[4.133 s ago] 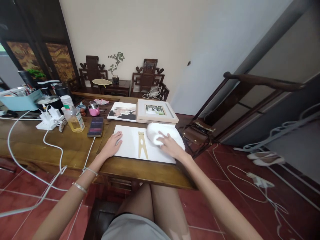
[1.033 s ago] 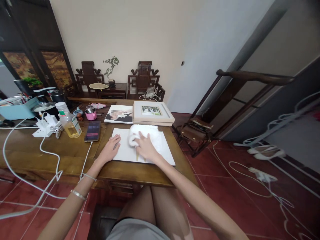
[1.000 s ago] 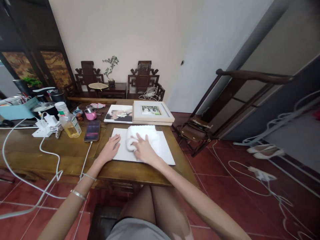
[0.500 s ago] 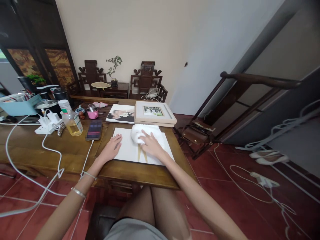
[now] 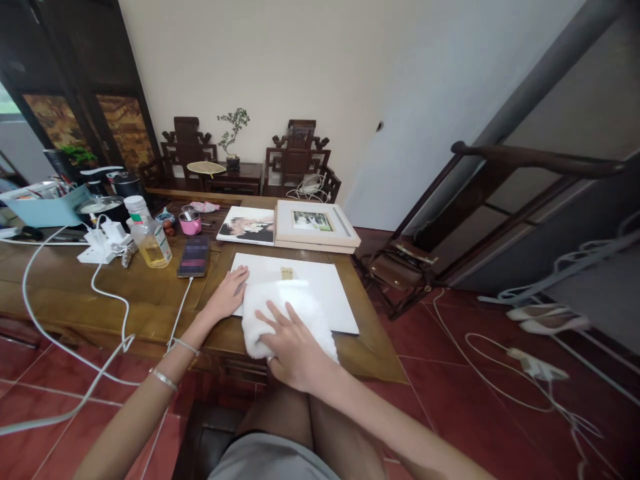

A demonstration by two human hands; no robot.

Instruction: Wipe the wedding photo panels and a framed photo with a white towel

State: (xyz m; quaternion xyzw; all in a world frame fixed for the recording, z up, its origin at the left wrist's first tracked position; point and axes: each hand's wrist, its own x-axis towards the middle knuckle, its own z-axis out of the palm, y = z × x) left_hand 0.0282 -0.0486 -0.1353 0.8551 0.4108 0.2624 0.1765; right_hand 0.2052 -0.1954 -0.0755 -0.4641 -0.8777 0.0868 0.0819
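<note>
A flat white board (image 5: 336, 300), glossy like a photo panel, lies near the front edge of the wooden table. A small tan printed patch (image 5: 287, 273) shows at its upper middle. My left hand (image 5: 227, 293) rests flat on the board's left edge, fingers stretched. Bunched under my right hand (image 5: 293, 343) is a fluffy white cloth (image 5: 260, 307), which I hold against the board with my fingers over its top. The cloth hangs past the board's near edge and hides the lower middle of the print.
Behind the board lie a photo print (image 5: 245, 225) and framed pictures (image 5: 317, 223). To the left are a phone (image 5: 193, 257) on a cable, a bottle (image 5: 153, 243), a pink cup (image 5: 190, 222) and a power strip (image 5: 97, 252). A wooden chair (image 5: 425, 220) stands at right.
My right hand has drawn the cloth from the board's far side toward me, to the near edge. The upper part of the print is now uncovered. My left hand stays at the left edge.
</note>
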